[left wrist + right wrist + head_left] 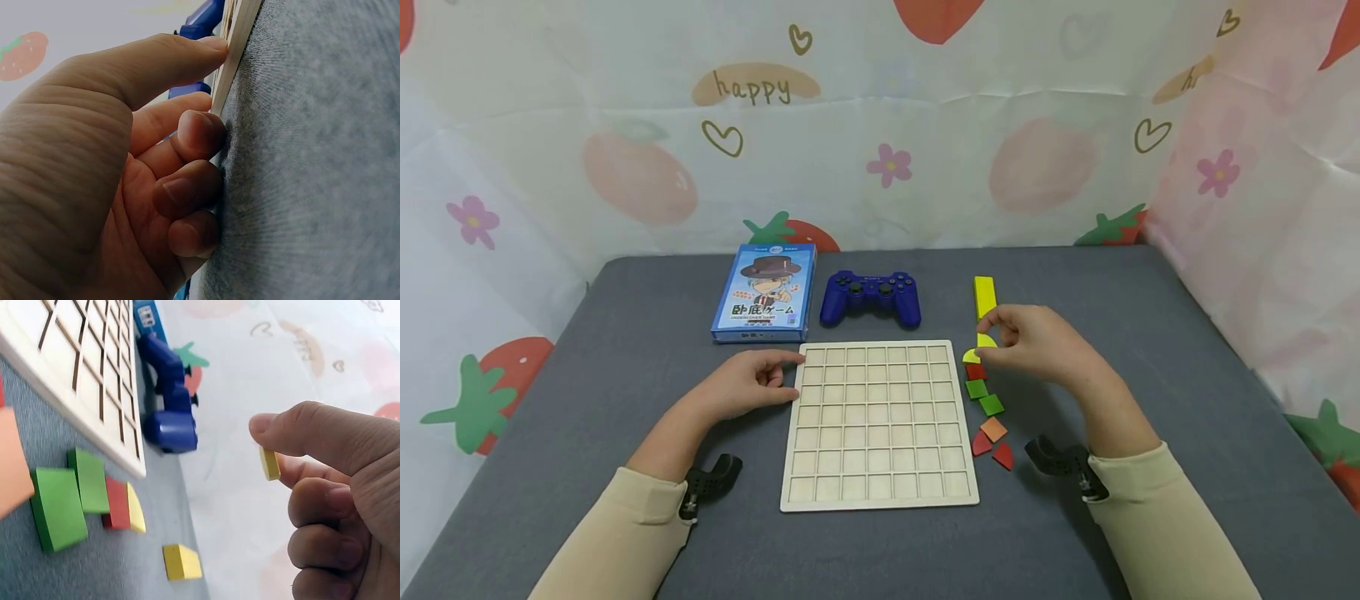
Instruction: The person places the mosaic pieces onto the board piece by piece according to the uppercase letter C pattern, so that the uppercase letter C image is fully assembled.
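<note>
A pale wooden grid board (pixel 880 423) with raised square cells lies flat on the grey table. At its left edge my left hand (pixel 752 383) touches the rim with thumb and index finger; in the left wrist view the other fingers (pixel 187 194) are curled loosely beside it. Off the board's upper right corner, my right hand (pixel 1033 342) pinches a small yellow block (pixel 270 464) between thumb and index finger, above the table. Below that hand runs a row of blocks: a yellow one with a curved edge (pixel 972 356), a red one (pixel 975 372) and two green ones (pixel 991 405).
Nearer me along the board's right side lie an orange block (pixel 993 429) and two red curved pieces (pixel 1003 456). A long yellow block (pixel 984 296) lies beyond the right hand. Behind the board are a blue game box (pixel 765 292) and a blue game controller (pixel 871 298).
</note>
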Tool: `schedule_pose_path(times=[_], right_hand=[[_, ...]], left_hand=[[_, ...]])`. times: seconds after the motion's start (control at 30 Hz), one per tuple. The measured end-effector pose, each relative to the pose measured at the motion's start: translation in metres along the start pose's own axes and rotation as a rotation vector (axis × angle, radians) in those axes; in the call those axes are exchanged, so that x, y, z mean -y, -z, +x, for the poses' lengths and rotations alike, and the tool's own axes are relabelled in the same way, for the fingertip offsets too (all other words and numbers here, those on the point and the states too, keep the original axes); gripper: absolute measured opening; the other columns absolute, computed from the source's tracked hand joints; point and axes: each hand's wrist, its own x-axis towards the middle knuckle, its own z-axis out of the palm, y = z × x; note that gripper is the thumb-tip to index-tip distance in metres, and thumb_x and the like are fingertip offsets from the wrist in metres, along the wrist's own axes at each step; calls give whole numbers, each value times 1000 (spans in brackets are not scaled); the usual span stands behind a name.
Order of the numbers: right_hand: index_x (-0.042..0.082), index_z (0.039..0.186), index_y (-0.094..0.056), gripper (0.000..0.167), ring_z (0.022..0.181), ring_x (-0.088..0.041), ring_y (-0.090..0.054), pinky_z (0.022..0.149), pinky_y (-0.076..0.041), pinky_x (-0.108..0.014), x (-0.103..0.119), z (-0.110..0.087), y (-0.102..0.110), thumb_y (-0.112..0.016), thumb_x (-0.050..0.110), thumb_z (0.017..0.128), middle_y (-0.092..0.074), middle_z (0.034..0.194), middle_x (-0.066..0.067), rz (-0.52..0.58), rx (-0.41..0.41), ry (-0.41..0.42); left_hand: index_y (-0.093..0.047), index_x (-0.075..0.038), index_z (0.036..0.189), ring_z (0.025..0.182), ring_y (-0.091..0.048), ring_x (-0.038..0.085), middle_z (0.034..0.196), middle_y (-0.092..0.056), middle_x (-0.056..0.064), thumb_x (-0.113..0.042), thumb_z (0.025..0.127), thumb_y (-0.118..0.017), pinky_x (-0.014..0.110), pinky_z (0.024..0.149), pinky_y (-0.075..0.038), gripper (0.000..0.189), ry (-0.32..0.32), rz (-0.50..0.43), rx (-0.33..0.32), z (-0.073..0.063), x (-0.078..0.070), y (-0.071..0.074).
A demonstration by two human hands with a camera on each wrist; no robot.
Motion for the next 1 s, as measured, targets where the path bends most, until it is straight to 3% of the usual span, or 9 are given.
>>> schedule_pose_path(times=[0.53, 0.77, 1.0], right_hand=[[8, 114, -72, 26, 55, -15, -33, 59, -32, -35, 29, 0, -18, -78, 21, 92, -38, 63, 2, -54, -150, 81], [8, 113, -71, 25, 51, -14, -32, 55, -30, -33, 37, 2, -28, -78, 18, 92, -38, 61, 3, -35, -237, 159], [10, 113, -71, 25, 49, -14, -36, 52, -30, -31, 45, 2, -39, -78, 18, 91, -42, 61, 3, -20, -246, 169]], left_hand=[[-61, -3, 140, 65, -44, 15, 76, -51, 0, -18, 91, -79, 30, 64, -38, 54, -10, -7, -4, 0, 0, -1], [-61, -2, 140, 64, -43, 14, 75, -51, 0, -17, 92, -78, 31, 67, -39, 53, -9, -19, -1, -1, 2, -2], [-62, -2, 140, 65, -43, 15, 75, -51, 1, -18, 93, -78, 32, 68, -39, 53, -19, -14, 0, 1, 3, -2]])
